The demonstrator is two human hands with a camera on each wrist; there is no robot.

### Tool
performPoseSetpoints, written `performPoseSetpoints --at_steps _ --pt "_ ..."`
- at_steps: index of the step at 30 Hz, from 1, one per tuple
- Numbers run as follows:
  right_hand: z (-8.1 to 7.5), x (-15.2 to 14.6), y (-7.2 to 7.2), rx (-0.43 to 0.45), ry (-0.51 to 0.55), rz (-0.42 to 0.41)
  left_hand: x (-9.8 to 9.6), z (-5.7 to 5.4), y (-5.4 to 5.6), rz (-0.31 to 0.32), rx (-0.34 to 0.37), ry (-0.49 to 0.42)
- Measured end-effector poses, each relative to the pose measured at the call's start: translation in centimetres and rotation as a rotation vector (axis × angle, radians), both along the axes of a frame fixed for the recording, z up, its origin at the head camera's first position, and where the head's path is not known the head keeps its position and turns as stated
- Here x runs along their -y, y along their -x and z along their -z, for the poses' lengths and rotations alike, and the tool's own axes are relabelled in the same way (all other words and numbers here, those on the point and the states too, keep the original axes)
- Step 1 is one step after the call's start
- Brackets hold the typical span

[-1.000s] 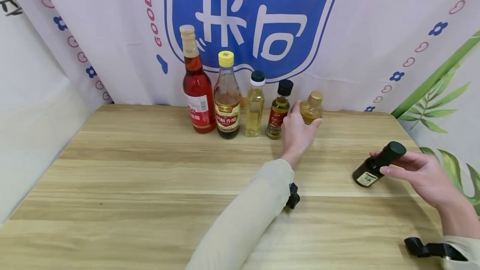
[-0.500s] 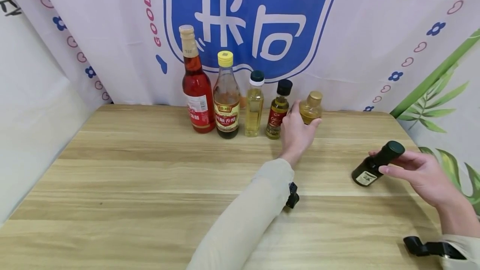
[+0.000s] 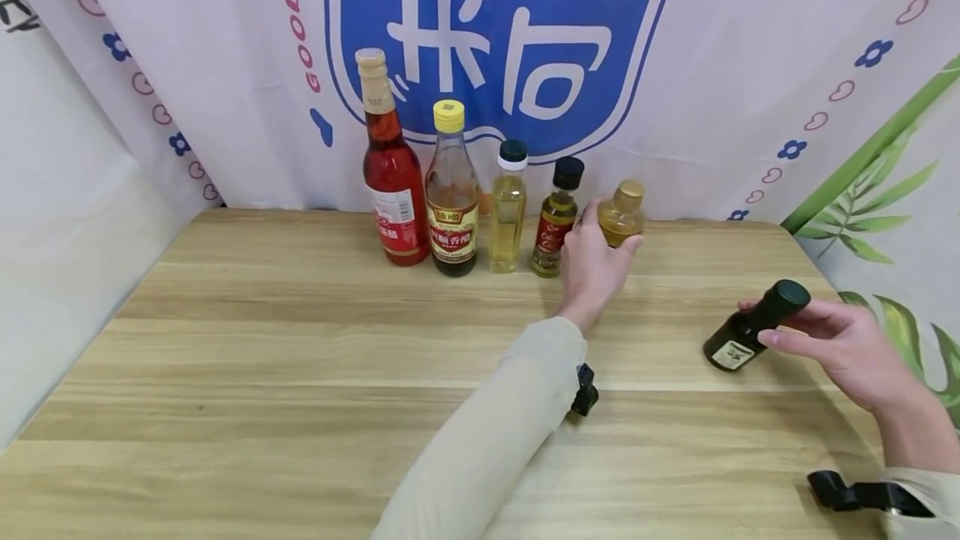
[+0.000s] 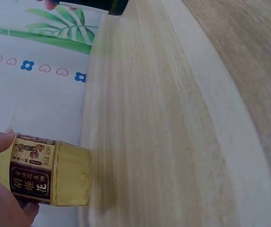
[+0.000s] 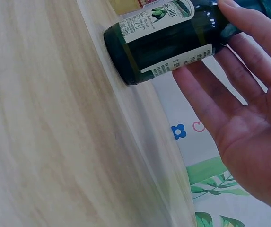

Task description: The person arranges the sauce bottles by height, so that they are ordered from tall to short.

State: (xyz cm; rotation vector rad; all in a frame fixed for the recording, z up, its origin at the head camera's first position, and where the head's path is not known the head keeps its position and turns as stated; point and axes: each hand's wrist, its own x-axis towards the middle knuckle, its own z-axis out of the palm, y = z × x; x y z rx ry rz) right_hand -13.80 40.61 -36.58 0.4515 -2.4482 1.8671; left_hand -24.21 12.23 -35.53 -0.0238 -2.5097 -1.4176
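At the back of the table, my left hand [image 3: 596, 265] grips a small bottle of golden peanut oil [image 4: 74, 175], its fingers partly hidden behind the bottle. It stands upright at the right end of a row of bottles. On the right, my right hand [image 3: 862, 352] holds a dark green olive oil bottle [image 5: 168, 42] between thumb and fingers near the neck. This bottle leans, cap towards the hand and base low over the table; whether the base touches wood I cannot tell. Just left of my left hand is a small olive oil bottle with a black cap [image 3: 555, 232].
Further left along the row stand a clear bottle of pale oil [image 3: 508, 223], a yellow-capped vinegar bottle [image 3: 453, 215] and a tall red bottle [image 3: 393, 182]. A printed curtain [image 3: 712, 107] hangs behind the wooden table [image 3: 262, 390].
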Motion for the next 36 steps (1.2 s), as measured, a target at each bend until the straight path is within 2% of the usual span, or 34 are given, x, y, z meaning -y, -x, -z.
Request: performPoseSetpoints --at_steps 6,14,22,26,31,36 --pt "-0.3 0.1 -0.1 0.004 0.0 0.0 0.0 0.0 0.1 0.0 0.003 -0.003" --pt "-0.8 0.3 -0.3 -0.036 -0.069 0.006 -0.2 -0.1 0.1 0.004 -0.005 -0.002" --pt "-0.9 1.1 -0.3 -0.074 -0.039 0.033 0.0 -0.1 0.0 0.008 -0.007 0.005" --pt "-1.1 1.5 -0.1 -0.1 0.048 0.051 0.0 -0.1 0.0 0.013 0.003 0.006" --pt "-1.6 2.2 0.1 -0.09 0.103 0.123 0.1 -0.1 0.0 0.011 0.01 0.014" --pt "-2.2 3.4 0.5 -0.019 0.042 0.307 0.1 -0.1 0.1 0.011 0.005 0.024"
